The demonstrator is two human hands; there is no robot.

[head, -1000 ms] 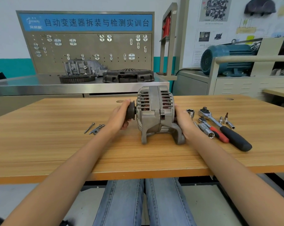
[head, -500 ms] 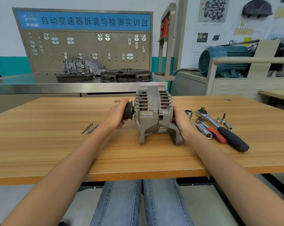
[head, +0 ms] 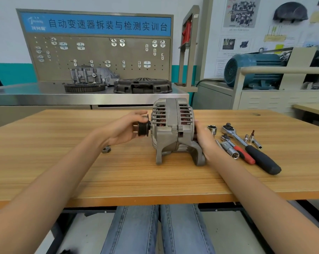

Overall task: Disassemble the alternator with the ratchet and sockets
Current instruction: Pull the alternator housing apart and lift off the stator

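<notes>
L hand (head: 124, 130) is curled round the black pulley (head: 143, 128) at the alternator's left end, thumb over the top, fingers under and behind it. The pulley sits just off the housing with a bit of threaded shaft showing above it, so it looks like it's being slid off by hand, w/ no tool needed for this step. A loose nut (head: 106, 149) lies on the table (head: 45, 162) just below the L wrist, probably the pulley nut, already off.

R hand (head: 205, 142) lies against the rear of the alternator (head: 170, 129), palm on the back cover and lower mounting lug. Fingers are mostly hidden behind the body, so can't tell if they wrap round or just press flat. Job looks like bracing: it stops the unit sliding right→left while the other hand pulls.

Alternator stands upright on its mounting legs near mid-table, shaft axis running left-right, copper windings visible thru the vents.

Tools are parked just right of the R hand, within easy reach: a loose socket (head: 212, 129) closest, then a small red-handled ratchet (head: 236, 151) w/ a socket fitted, then the big ratchet (head: 252, 148) w/ black grip, and a few small sockets and bits (head: 252, 139) beyond. None are being touched atm.
</notes>
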